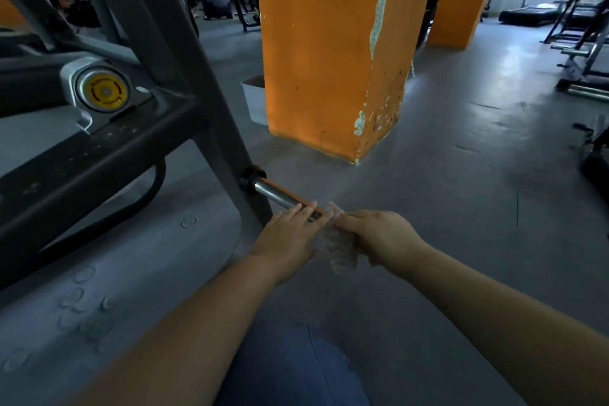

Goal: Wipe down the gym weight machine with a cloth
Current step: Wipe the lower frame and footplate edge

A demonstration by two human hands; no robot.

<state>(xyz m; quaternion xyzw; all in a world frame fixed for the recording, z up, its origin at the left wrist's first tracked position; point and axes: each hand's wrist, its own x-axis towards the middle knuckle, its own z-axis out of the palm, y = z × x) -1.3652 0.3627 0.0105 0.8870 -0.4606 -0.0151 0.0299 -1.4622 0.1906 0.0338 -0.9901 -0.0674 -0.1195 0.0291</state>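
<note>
Your left hand (290,234) lies with straight fingers on the far end of the chrome peg (280,196) that juts from the grey weight machine (138,128) frame, low near the floor (428,175). Your right hand (379,234) grips the pale cloth (341,249), bunched just beside the left hand; the cloth is blurred. An orange pillar (329,53) stands behind

Orange pillar (316,53) with peeling patches, dark grey machine frame (184,76), yellow disc (104,91), pale cloth (341,247).
</note>
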